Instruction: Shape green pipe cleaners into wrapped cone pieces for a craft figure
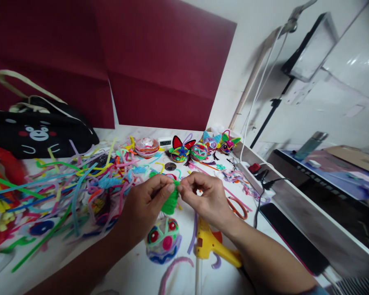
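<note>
Between my two hands is a fuzzy green pipe-cleaner piece [170, 203], its broad part hanging down. The thumb and forefinger of my left hand [149, 200] pinch its upper left. My right hand [203, 197] also pinches, its fingertips meeting the top right of the same piece. Just below lies a round face ornament [162, 241] wrapped in pipe cleaners, with red eyes and a pink nose. A yellow hot glue gun [213, 246] rests on the table under my right forearm. Near it are a purple pipe cleaner [193, 233] and a pink one [175, 270].
A large heap of coloured pipe cleaners [89, 184] spreads across the left. Several finished ornaments, one with red ears [181, 151], line the back. Orange-handled scissors [238, 208], a power strip [258, 180] and a phone [292, 237] lie to the right. A black bag [39, 135] stands back left.
</note>
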